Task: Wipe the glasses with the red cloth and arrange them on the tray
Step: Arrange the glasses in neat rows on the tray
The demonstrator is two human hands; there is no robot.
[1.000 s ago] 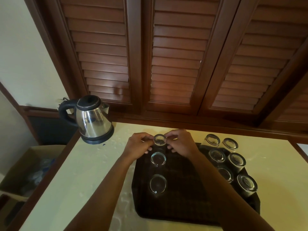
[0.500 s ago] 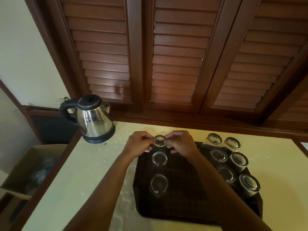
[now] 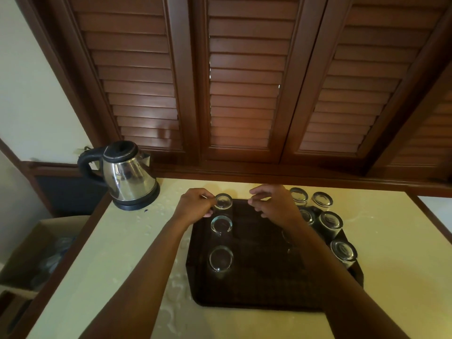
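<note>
Since half a second ago our right hand (image 3: 274,204) is coming off the far glass (image 3: 223,201) and drifting toward 2 o'clock, while our left hand (image 3: 195,206) is staying put on it. So right now the left fingers (image 3: 210,201) are curling against the left side of that glass, steadying it, and the right fingers are hanging loosely spread with nothing in them.

We're lining the glasses up mouth-down, probably so they drain and stay dust-free. The far glass is sitting at the 11 o'clock corner of the dark tray (image 3: 256,285), right at its far edge, with the middle glass (image 3: 221,224) just behind it toward us and the near glass (image 3: 220,259) further down, all three making one neat column along the tray's left side. That's why the left hand is lingering, we think: nudging the glass square with the row.

Over at 2 to 3 o'clock the other glasses (image 3: 329,220) are bunching up on the tray's right edge, a couple looking like they're on the bench (image 3: 122,265) just past the corner. Those are likely next, which fits where the right hand is heading.

No red cloth anywhere in view. The kettle (image 3: 127,174) is sitting on the bench at 10 o'clock, well apart from the tray.
</note>
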